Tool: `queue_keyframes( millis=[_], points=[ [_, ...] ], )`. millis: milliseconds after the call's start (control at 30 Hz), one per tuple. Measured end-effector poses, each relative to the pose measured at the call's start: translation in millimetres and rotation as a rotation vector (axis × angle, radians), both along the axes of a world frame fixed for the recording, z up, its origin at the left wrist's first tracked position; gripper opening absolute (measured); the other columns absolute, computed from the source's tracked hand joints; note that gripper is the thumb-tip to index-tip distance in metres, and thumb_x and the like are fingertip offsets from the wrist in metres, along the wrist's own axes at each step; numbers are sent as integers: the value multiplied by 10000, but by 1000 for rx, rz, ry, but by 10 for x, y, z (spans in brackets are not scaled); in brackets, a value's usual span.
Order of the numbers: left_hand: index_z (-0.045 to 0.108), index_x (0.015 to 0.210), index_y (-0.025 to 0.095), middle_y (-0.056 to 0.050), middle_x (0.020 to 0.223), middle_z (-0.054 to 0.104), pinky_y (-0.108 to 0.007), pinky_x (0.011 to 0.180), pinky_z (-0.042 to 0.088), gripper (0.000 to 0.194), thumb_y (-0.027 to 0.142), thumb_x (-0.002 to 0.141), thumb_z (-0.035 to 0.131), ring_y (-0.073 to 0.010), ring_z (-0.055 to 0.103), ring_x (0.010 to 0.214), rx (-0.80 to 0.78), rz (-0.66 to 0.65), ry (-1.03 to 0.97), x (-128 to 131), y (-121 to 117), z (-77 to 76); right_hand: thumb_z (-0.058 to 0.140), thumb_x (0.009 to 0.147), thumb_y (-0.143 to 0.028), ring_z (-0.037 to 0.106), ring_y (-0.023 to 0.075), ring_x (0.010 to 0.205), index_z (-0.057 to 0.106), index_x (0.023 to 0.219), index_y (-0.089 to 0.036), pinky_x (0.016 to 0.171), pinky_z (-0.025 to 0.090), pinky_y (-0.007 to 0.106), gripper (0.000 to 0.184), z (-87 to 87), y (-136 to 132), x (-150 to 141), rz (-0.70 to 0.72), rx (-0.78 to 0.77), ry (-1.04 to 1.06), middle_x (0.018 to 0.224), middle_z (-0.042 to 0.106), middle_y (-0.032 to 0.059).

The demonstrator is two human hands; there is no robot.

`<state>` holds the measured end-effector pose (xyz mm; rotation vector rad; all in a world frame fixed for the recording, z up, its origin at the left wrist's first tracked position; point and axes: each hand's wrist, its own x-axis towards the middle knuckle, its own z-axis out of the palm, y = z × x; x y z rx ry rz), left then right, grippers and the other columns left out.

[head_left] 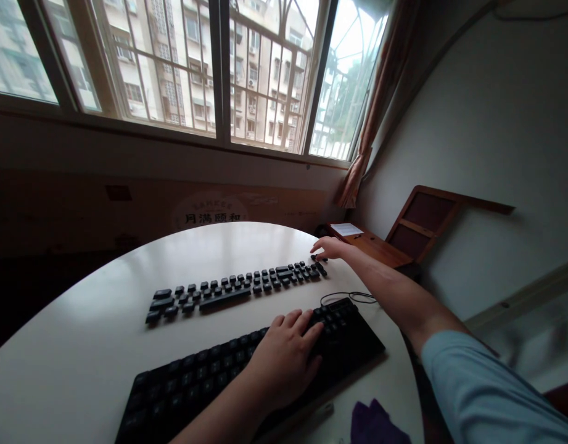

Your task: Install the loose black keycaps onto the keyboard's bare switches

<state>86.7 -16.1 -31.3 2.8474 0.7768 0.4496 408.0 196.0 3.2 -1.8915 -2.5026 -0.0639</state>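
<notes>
My left hand [286, 354] lies over the right part of a black keyboard [200, 376], fingers stretched and a little apart, holding nothing. Some of the keys beneath it are hidden. Farther back, my right hand [330, 247] reaches to the end of a long layout of loose black keycaps [226, 298] on the white table. Its fingertips are bent down around a small dark keycap [314, 258], which is partly covered. The loose keycaps stand in several slanting rows, with a long spacebar cap [225, 300] at the near side.
The round white table [80, 345] has its edge close by my right arm. A thin black cable [348, 295] loops behind the keyboard. At the front lie a purple cloth [375, 424] and a slim tool [318, 412]. A wooden chair [420, 225] stands beyond, right of the window.
</notes>
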Motion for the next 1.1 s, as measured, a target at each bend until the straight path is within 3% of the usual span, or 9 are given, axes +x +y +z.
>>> queue_keyframes(
  millis=[167,333,500,633,867,1100],
  points=[
    [476,1430,272,-99,1524,436,-538,1089,358,520,448,942,506,-348,421,1359,-2,1,0,3,-1,9,762,755,-227,675,217,1031,799,916,-296,901,482,270,179,-12,6,-93,44,53,66,1078,757,-6],
    [478,1429,273,-99,1520,442,-537,1093,358,527,438,930,524,-348,424,1358,-11,6,4,2,0,27,658,861,-234,692,187,980,777,999,-237,902,495,260,183,196,-166,-257,73,245,188,1045,763,15],
    [482,1425,266,-99,1521,440,-528,1098,353,531,417,920,541,-344,422,1359,-7,3,6,4,0,46,652,867,-258,703,210,923,762,1045,-234,857,511,304,210,450,-728,-336,39,412,250,1036,761,38],
    [493,1416,267,-95,1512,451,-523,1093,361,513,405,923,538,-337,434,1348,9,2,4,9,1,51,670,860,-273,710,187,798,767,1012,-245,764,514,285,182,514,-1342,-309,68,417,274,934,771,17],
    [501,1414,268,-91,1504,462,-519,1086,373,511,388,919,547,-337,441,1345,29,6,24,31,1,76,681,861,-247,699,150,762,766,1014,-237,723,511,246,176,342,-2162,-184,151,126,357,928,762,15],
    [498,1421,270,-85,1520,447,-507,1108,351,513,392,925,539,-324,429,1362,30,9,49,38,-6,114,701,835,-203,692,158,749,769,1015,-230,711,519,253,195,25,-2434,-134,101,4,414,888,753,27]
  ],
)
